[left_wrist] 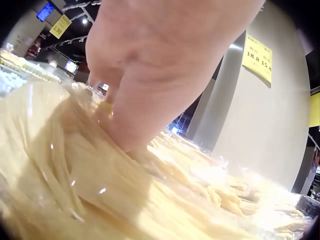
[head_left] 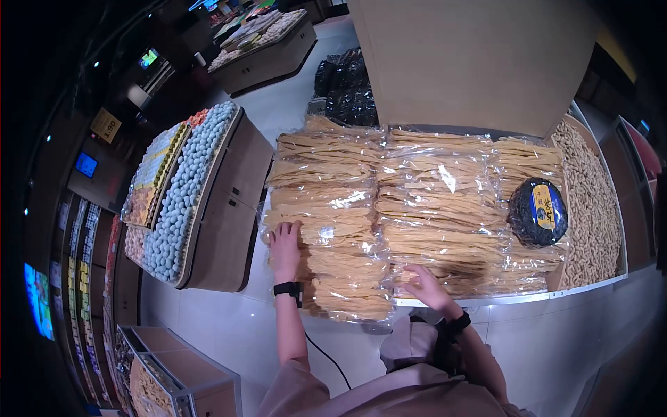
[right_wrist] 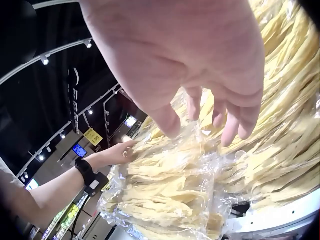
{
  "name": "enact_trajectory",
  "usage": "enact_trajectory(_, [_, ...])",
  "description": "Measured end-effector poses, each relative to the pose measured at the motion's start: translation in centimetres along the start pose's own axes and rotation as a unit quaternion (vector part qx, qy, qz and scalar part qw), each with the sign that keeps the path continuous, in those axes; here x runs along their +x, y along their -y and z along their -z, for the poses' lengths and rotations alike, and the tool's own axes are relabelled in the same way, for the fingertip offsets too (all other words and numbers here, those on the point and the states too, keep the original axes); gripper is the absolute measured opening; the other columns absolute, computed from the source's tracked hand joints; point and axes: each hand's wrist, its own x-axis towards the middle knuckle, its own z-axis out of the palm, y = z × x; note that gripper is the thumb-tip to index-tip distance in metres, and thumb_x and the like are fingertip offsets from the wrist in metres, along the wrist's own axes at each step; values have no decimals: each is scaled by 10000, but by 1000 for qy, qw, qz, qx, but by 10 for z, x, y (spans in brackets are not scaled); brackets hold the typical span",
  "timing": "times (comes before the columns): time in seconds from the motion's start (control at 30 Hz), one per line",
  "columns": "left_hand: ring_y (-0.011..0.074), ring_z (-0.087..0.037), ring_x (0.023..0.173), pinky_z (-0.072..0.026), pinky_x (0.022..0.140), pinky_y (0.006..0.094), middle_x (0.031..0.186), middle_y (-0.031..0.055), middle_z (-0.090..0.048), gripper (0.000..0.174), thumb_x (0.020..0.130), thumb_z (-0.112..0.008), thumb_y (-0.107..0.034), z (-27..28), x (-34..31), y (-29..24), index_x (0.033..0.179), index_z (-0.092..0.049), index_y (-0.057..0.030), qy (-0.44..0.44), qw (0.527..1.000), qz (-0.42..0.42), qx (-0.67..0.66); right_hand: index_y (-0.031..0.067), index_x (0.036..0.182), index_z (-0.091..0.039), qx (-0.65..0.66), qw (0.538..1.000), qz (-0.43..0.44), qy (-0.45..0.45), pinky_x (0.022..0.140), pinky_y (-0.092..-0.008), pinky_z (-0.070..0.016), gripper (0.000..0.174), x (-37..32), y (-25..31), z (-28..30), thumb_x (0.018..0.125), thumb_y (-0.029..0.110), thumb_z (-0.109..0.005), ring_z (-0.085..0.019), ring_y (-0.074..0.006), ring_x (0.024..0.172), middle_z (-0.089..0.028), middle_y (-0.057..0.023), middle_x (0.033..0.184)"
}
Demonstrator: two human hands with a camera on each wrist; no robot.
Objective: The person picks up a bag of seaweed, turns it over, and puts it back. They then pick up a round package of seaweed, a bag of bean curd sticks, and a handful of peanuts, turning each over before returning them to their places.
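Clear plastic packages of long yellow dried strips (head_left: 333,267) lie in rows on a display stand. My left hand (head_left: 285,251) is on the left column; in the left wrist view the thumb of that hand (left_wrist: 155,65) presses into a package (left_wrist: 95,185) and its fingers bend down over the film, gripping a raised part. My right hand (head_left: 425,286) is near the front edge, by the seam between two columns. Seen from the right wrist, the right hand (right_wrist: 195,65) has relaxed, slightly bent fingers over the film (right_wrist: 200,160); whether the tips touch it, I cannot tell.
A round dark package with a label (head_left: 538,212) lies on the right packages, beside a bin of peanuts (head_left: 590,208). A tall beige panel (head_left: 472,62) rises behind. An egg display (head_left: 184,201) stands left. The stand's white front edge (head_left: 514,300) runs below my right hand.
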Motion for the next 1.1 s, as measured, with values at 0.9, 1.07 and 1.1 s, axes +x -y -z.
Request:
enact_trajectory(0.9, [200,-637,1057,-522,915,331,1196,147,-640,604,805,-781,-79,147,-59,-139,1324,-486,15,79,673,124,-725,49,1433,-397,110,985,114,68,1070,-336,-432,500,-36,112,34,979,109,-599,-503,-191,1269,-475,-114,1422])
enact_trajectory(1.07, [250,-564,1203,-461,1034,389,1334,195,-546,757,845,-715,-88,145,-55,-190,1472,-299,-9,90,583,80,-804,72,1484,-323,269,951,116,96,960,-324,-491,545,-59,130,58,1002,156,-562,-538,-171,1178,-438,-99,1424])
enact_trajectory(1.1, [238,-562,1201,-453,1039,375,1331,187,-555,780,842,-722,-74,147,-52,-198,1479,-278,0,101,569,70,-813,75,1485,-325,303,943,95,103,907,-312,-522,543,-63,133,63,1005,175,-560,-571,-158,1117,-446,-97,1404])
